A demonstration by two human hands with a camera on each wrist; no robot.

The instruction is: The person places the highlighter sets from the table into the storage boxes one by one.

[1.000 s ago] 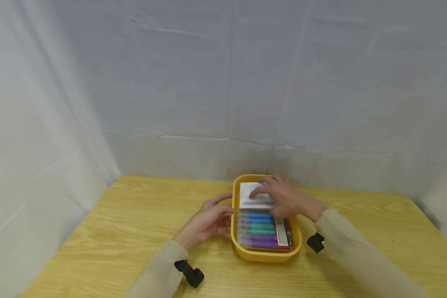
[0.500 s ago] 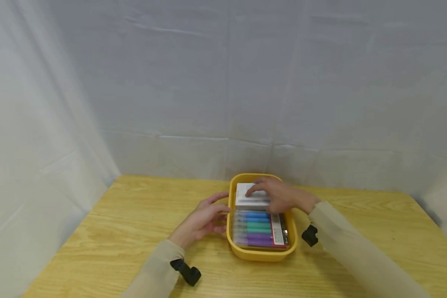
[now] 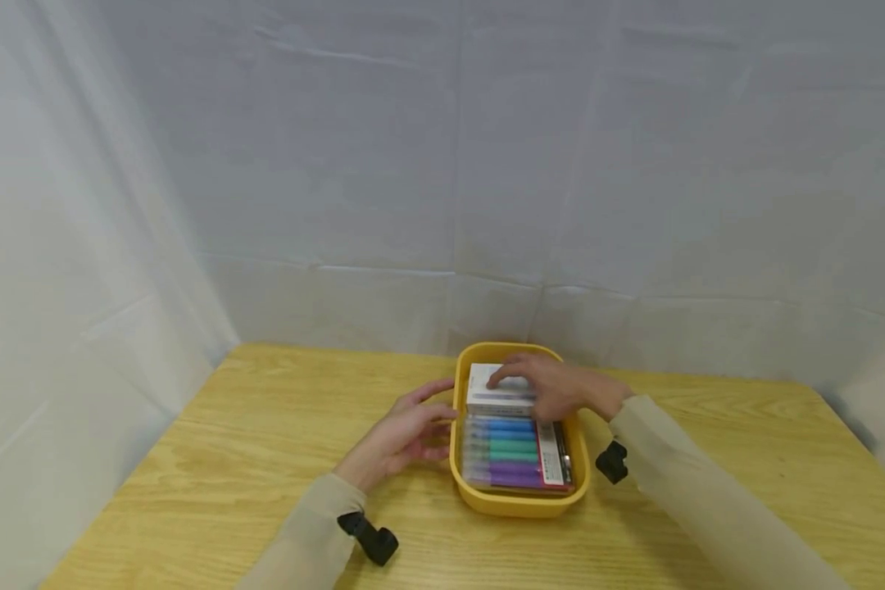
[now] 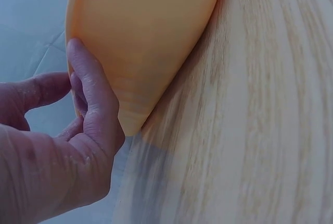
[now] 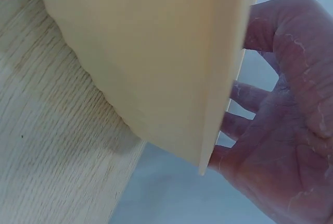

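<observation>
A yellow plastic basket (image 3: 518, 504) stands on the table near its back edge. In its far half lies a white box (image 3: 487, 403) with a grey stripe. My right hand (image 3: 560, 387) reaches over the right rim and holds this box, index finger bent on its top and thumb at its near side; the other fingers are partly hidden. Nearer to me lies a clear pack of markers (image 3: 512, 451) in blue, green and purple with a white label. Outside the left wall, my left hand (image 3: 401, 434) rests its loosely bent fingers against the basket (image 4: 140, 36).
The wooden table (image 3: 280, 459) runs out to both sides of the basket. Pale sheeting (image 3: 383, 311) hangs right behind its back edge and along the left side. Dark slim items (image 3: 565, 463) lie beside the marker pack. A black camera mount (image 3: 369, 539) sits at the left wrist.
The basket sits slightly further left in the head view than a second ago. The white box's near face shows more, with the right hand still over it. Both hands have shifted slightly left.
</observation>
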